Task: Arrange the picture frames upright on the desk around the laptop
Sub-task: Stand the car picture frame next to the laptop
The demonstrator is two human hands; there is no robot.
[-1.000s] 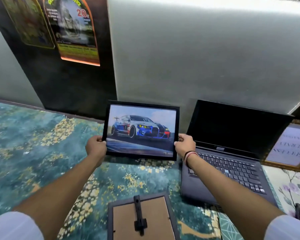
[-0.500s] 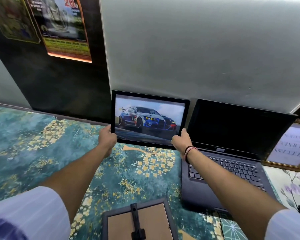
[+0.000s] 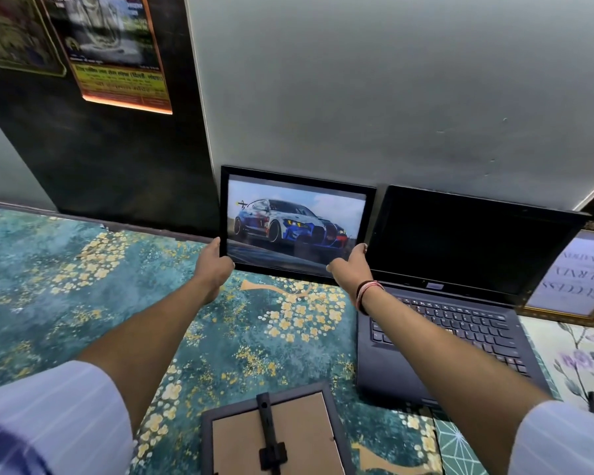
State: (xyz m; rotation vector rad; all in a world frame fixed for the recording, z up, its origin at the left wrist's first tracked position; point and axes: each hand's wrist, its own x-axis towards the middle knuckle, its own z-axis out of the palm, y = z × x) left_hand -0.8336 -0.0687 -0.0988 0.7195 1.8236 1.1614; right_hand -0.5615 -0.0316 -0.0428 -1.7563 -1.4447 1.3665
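Pushed the car frame [image 3: 297, 224] further back against the wall, my left hand [image 3: 215, 265] and right hand [image 3: 352, 267] gripping its bottom corners, fingertips hidden, laptop [image 3: 460, 286] just right, face-down frame [image 3: 275, 437] cut off near me.

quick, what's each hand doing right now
Left hand: closed on the lower left corner of the car picture frame.
Right hand: closed on its lower right corner.

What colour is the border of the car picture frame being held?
Black, on the car picture frame; the head view shows it plainly.
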